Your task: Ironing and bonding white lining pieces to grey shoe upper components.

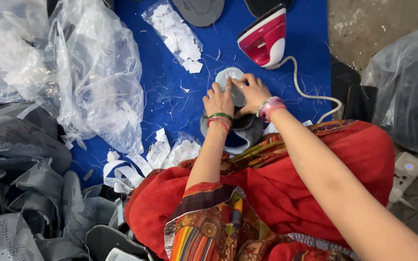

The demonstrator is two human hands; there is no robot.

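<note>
A blue mat [170, 92] covers the floor. At its left lie big clear plastic bags [88, 72] and a pile of grey shoe uppers [20, 193]. A red-white iron [264, 38] stands near. The left hand [218, 100] and right hand [252, 93] press flat, fingers open, on a grey upper piece [235, 92] lying before the knees.

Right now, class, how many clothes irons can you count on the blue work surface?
1: a red and white clothes iron lies at the top of the blue work surface, just beyond the hands, its white cord trailing right. None seems hidden.
</note>
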